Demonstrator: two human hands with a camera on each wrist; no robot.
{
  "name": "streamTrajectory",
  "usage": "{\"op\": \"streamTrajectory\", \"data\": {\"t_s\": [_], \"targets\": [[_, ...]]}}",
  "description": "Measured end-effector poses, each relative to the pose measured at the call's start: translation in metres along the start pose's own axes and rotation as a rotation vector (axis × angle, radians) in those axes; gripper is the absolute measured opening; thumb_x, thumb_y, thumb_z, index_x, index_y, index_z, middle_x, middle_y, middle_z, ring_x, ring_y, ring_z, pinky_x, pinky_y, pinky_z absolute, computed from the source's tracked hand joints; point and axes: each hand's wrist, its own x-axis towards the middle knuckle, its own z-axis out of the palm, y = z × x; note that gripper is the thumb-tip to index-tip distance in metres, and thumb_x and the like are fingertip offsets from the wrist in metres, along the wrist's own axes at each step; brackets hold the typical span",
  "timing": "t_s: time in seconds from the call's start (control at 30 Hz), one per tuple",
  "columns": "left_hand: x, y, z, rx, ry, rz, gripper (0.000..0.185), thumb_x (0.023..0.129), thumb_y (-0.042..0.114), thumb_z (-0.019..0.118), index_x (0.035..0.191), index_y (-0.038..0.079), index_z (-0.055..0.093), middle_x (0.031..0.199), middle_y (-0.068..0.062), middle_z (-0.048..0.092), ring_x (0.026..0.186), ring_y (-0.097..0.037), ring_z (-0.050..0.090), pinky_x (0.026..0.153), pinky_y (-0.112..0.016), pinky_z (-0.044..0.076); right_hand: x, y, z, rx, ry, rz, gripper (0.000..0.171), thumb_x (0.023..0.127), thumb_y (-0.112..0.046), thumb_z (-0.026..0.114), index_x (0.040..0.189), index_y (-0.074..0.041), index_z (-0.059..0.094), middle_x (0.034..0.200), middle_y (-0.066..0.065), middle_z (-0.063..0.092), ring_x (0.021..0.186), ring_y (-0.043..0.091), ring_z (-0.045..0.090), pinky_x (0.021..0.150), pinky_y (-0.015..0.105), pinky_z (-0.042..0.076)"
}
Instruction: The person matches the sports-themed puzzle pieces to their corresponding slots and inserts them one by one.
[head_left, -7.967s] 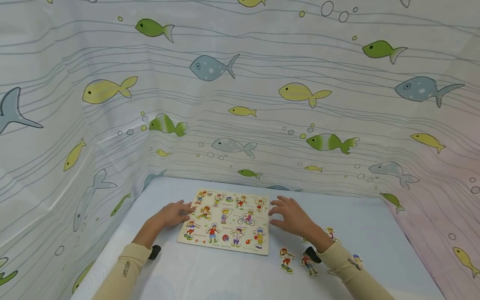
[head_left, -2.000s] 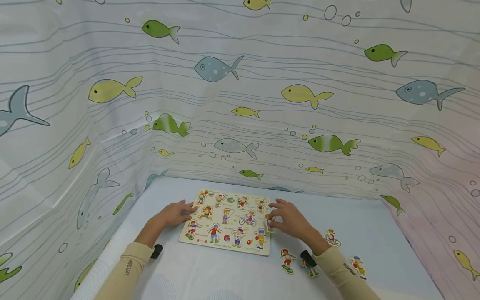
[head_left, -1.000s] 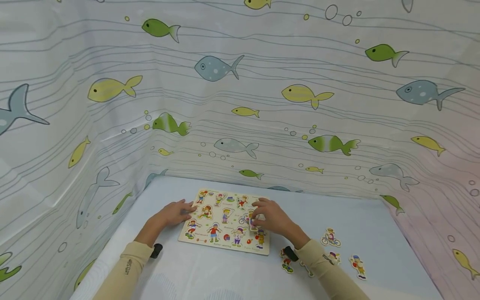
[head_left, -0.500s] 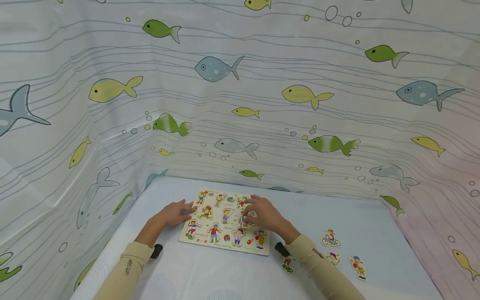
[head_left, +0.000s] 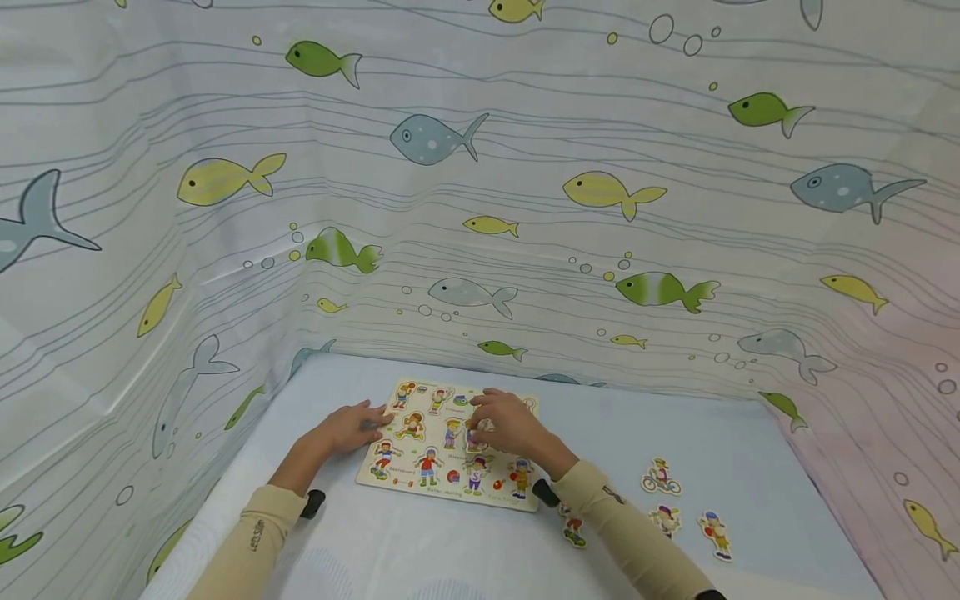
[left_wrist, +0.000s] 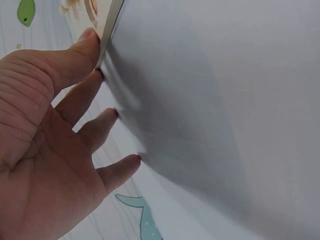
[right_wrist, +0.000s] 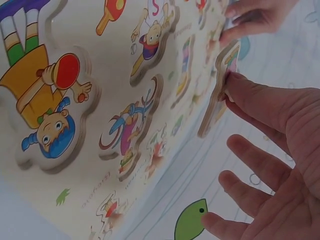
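Fish-print curtain (head_left: 480, 208) walls in pale blue table (head_left: 750, 433); three loose figure pieces (head_left: 686, 508) lie at right, well apart from board

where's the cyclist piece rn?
Head view: the cyclist piece lies loose on the blue table, right of the puzzle board, farthest back of the loose pieces, beyond the right hand.

Two bare hands, left hand (head_left: 348, 427) and right hand (head_left: 510, 423), emerge from long beige sleeves (head_left: 251, 537), each wrist carrying a small black camera mount (head_left: 313, 501).
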Motion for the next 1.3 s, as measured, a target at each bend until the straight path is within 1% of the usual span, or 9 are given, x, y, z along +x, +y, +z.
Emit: {"op": "streamTrajectory", "data": {"t_s": [0.13, 0.3, 0.43, 0.57, 0.7, 0.93, 1.13, 1.3], "targets": [[0.002, -0.003, 0.001, 0.011, 0.003, 0.005, 0.041, 0.094, 0.022, 0.067, 0.133, 0.009, 0.062, 0.147, -0.016, 0.048, 0.138, -0.050, 0.031, 0.107, -0.067, 0.027, 0.005, -0.003, 0.001, 0.007, -0.014, 0.003, 0.014, 0.089, -0.028, 0.076, 0.098, -0.017, 0.078, 0.135, 0.009, 0.060, 0.136, 0.035, 0.042, 0.108, 0.060, 0.033], [0.003, -0.005, 0.003, 0.001, 0.005, 0.021, 0.041, 0.094, 0.021, 0.066, 0.133, 0.008, 0.062, 0.146, -0.016, 0.048, 0.138, -0.050, 0.031, 0.107, -0.067, 0.027, 0.012, -0.003, 0.005, -0.008, -0.018, 0.014, 0.012, 0.088, -0.028, 0.076, 0.097, -0.020, 0.078, 0.135, 0.007, 0.060, 0.135, 0.034, 0.043, 0.108, 0.061, 0.033], [0.002, -0.004, 0.003, -0.014, 0.009, 0.030, 0.040, 0.094, 0.020, 0.066, 0.133, 0.008, 0.063, 0.146, -0.016, 0.048, 0.138, -0.050, 0.030, 0.108, -0.067, 0.027, 0.019, -0.003, 0.009, -0.018, -0.028, 0.027, 0.011, 0.088, -0.029, 0.076, 0.096, -0.022, 0.078, 0.136, 0.005, 0.060, 0.136, 0.032, 0.043, 0.108, 0.059, 0.034], [0.001, -0.004, 0.002, -0.017, 0.016, 0.032, 0.041, 0.094, 0.020, 0.067, 0.132, 0.007, 0.063, 0.146, -0.016, 0.048, 0.138, -0.050, 0.031, 0.108, -0.067, 0.027, 0.026, -0.005, 0.010, -0.010, -0.043, 0.021, 0.013, 0.088, -0.029, 0.076, 0.098, -0.020, 0.078, 0.136, 0.005, 0.059, 0.136, 0.032, 0.042, 0.109, 0.058, 0.034], [0.002, -0.005, 0.003, -0.011, 0.017, 0.030, 0.041, 0.094, 0.020, 0.067, 0.132, 0.008, 0.063, 0.146, -0.016, 0.048, 0.138, -0.050, 0.031, 0.107, -0.067, 0.027, 0.033, -0.009, 0.011, -0.030, -0.054, 0.014, 0.016, 0.088, -0.031, 0.076, 0.101, -0.021, 0.078, 0.135, 0.006, 0.060, 0.135, 0.032, 0.043, 0.107, 0.057, 0.036], [0.003, -0.004, 0.004, -0.014, 0.010, 0.030, 0.041, 0.094, 0.020, 0.067, 0.132, 0.007, 0.063, 0.146, -0.016, 0.048, 0.138, -0.050, 0.031, 0.108, -0.066, 0.027, 0.045, -0.006, 0.024, -0.058, -0.071, 0.049, 0.017, 0.087, -0.033, 0.078, 0.102, -0.025, 0.078, 0.132, 0.000, 0.062, 0.129, 0.021, 0.048, 0.105, 0.052, 0.039], [0.003, -0.003, 0.003, -0.013, 0.008, 0.013, 0.041, 0.094, 0.022, 0.067, 0.133, 0.009, 0.063, 0.147, -0.015, 0.047, 0.139, -0.048, 0.030, 0.109, -0.065, 0.027, 0.048, -0.005, 0.032, -0.064, -0.092, 0.081, 0.014, 0.086, -0.034, 0.078, 0.098, -0.027, 0.078, 0.132, -0.003, 0.062, 0.128, 0.019, 0.049, 0.106, 0.055, 0.038], [0.002, -0.002, 0.003, -0.018, 0.017, 0.004, 0.042, 0.092, 0.021, 0.069, 0.132, 0.009, 0.064, 0.146, -0.014, 0.048, 0.139, -0.048, 0.030, 0.109, -0.066, 0.026, 0.050, -0.005, 0.037, -0.063, -0.096, 0.104, 0.011, 0.086, -0.033, 0.079, 0.093, -0.026, 0.078, 0.130, -0.003, 0.063, 0.129, 0.022, 0.049, 0.106, 0.060, 0.035]]}}
